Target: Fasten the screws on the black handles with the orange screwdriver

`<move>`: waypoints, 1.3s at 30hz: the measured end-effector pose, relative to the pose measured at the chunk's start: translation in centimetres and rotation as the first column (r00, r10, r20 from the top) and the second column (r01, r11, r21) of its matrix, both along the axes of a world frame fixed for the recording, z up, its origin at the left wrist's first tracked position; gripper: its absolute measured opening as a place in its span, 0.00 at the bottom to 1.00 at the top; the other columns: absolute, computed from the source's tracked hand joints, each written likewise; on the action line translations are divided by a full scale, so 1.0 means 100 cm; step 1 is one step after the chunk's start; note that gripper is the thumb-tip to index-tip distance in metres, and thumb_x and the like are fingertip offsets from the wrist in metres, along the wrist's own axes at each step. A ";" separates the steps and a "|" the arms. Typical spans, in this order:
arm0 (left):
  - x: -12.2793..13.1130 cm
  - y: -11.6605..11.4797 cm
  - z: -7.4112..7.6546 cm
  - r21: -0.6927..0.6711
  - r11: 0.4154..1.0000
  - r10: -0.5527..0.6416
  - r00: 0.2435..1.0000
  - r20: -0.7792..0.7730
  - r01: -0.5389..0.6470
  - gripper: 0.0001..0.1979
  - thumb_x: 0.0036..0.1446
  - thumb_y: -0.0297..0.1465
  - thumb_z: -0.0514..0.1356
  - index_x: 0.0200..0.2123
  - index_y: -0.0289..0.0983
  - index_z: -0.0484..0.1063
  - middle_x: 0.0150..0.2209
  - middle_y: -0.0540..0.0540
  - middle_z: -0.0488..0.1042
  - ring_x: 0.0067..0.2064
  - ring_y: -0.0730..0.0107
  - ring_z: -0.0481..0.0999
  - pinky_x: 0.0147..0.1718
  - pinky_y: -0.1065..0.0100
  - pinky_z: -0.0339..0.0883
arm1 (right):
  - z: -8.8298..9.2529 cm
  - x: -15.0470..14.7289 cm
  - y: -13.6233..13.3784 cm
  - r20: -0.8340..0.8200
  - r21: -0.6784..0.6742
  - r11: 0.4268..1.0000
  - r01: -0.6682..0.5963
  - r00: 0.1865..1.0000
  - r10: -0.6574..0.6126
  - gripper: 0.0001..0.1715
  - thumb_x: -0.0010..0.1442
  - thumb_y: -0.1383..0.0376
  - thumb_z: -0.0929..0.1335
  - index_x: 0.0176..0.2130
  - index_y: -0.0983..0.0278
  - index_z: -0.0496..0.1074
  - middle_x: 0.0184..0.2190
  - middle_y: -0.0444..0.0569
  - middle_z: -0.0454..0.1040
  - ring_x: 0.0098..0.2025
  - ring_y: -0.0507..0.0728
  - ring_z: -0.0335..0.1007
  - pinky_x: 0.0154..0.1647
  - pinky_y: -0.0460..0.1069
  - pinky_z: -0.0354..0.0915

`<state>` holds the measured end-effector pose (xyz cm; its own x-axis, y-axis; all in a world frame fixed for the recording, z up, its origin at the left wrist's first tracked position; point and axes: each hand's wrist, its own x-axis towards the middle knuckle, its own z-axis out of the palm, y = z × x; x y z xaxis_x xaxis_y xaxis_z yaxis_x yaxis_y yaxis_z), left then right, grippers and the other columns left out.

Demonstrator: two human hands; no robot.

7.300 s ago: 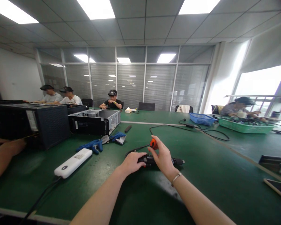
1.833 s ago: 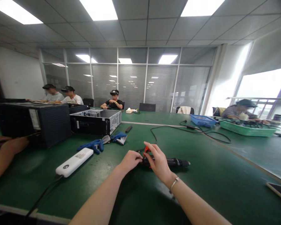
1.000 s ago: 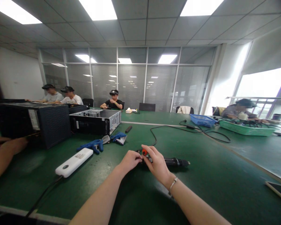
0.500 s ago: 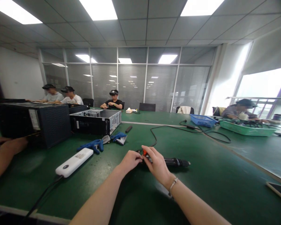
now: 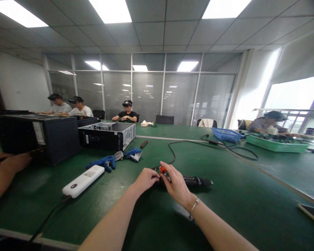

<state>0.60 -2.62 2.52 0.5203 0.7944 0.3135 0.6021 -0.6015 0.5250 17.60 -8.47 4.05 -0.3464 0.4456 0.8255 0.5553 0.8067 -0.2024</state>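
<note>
A black electric screwdriver lies on the green table, its bit end pointing right. My right hand is closed above its rear part, thumb and fingers around a small orange piece whose kind I cannot make out. At the screwdriver's cord end, my left hand is closed, with thumb and index fingertips pinched together. What sits in that pinch is hidden by the fingers. A black cord runs from behind my hands toward the back of the table.
To the left lie a white power strip, blue-grey work gloves and a dark bar. Computer cases stand behind; a co-worker's hands reach into one. Blue and green baskets are at right. Several people sit around.
Both my hands stay in nearly the same place, with only a slight shift of the right fingers and the orange piece. The person across the table has moved their hands apart.
</note>
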 end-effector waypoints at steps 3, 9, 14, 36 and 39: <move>0.000 0.000 0.001 -0.010 1.000 0.007 1.000 -0.016 -0.007 0.09 0.52 0.26 0.59 0.32 0.37 0.80 0.31 0.49 0.80 0.35 0.67 0.76 0.38 0.73 0.65 | -0.002 0.000 0.000 -0.006 0.058 0.998 0.004 1.000 -0.004 0.29 0.64 0.71 0.60 0.63 0.58 0.53 0.47 0.54 0.70 0.47 0.57 0.69 0.47 0.54 0.70; -0.001 0.001 -0.001 0.019 1.000 -0.002 1.000 -0.023 0.003 0.08 0.53 0.27 0.59 0.31 0.37 0.80 0.30 0.49 0.80 0.34 0.68 0.76 0.36 0.73 0.64 | 0.001 -0.003 -0.005 -0.023 0.134 0.991 -0.010 1.000 0.013 0.31 0.64 0.71 0.60 0.64 0.56 0.50 0.47 0.53 0.70 0.48 0.58 0.69 0.47 0.55 0.70; -0.001 0.000 -0.002 0.066 0.998 -0.010 1.000 -0.006 0.010 0.10 0.53 0.25 0.56 0.30 0.35 0.79 0.27 0.49 0.78 0.30 0.70 0.74 0.32 0.73 0.62 | 0.008 -0.001 -0.010 0.026 0.132 0.991 -0.027 0.999 0.023 0.32 0.63 0.70 0.61 0.64 0.57 0.50 0.45 0.53 0.70 0.45 0.59 0.69 0.45 0.55 0.69; -0.003 0.004 -0.009 0.069 0.998 0.010 1.000 -0.004 -0.009 0.10 0.53 0.27 0.59 0.37 0.36 0.79 0.34 0.47 0.80 0.34 0.68 0.77 0.36 0.72 0.65 | -0.001 -0.020 -0.043 0.664 -0.219 0.975 -0.042 0.725 0.180 0.26 0.63 0.53 0.63 0.58 0.55 0.60 0.39 0.48 0.70 0.38 0.56 0.65 0.38 0.49 0.61; -0.003 0.005 -0.011 0.067 0.998 0.010 1.000 -0.007 -0.010 0.10 0.53 0.27 0.59 0.36 0.37 0.79 0.34 0.47 0.80 0.35 0.67 0.77 0.36 0.72 0.65 | 0.005 -0.001 -0.033 0.586 -0.216 0.976 -0.012 0.798 0.139 0.20 0.65 0.58 0.62 0.55 0.57 0.64 0.42 0.50 0.70 0.42 0.57 0.65 0.45 0.51 0.62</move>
<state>0.28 -2.11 1.46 0.5151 0.7767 0.3627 0.6119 -0.6294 0.4790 17.52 -11.81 4.59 -0.7788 0.5237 0.3453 0.5558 0.8313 -0.0072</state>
